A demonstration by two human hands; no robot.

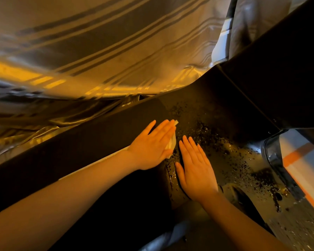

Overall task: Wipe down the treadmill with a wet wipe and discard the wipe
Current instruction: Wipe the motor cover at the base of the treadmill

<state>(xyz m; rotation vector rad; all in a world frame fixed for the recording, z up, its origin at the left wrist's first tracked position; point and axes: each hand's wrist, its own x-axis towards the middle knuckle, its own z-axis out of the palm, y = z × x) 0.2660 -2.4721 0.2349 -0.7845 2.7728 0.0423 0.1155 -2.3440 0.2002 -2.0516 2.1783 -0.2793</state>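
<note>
Left hand [152, 145]: fingers straight and together, palm down, pressing the wet wipe [172, 144] flat onto the treadmill [98, 134].
Right hand [196, 169]: fingers straight, slightly spread, flat on the wet, speckled dark surface; holds nothing.
Wet wipe: mostly hidden beneath the left palm; white edges show beside the fingers.
Arms: both extended forward, forearms bare.
Striped fabric [98, 51]: draped behind the treadmill; blurred.

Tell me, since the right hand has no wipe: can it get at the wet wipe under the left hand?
Probably yes. The right hand lies flat on the treadmill beside the left hand, nothing between them. The wet wipe's edge shows on that side, though the left hand's fingers press it down.
</note>
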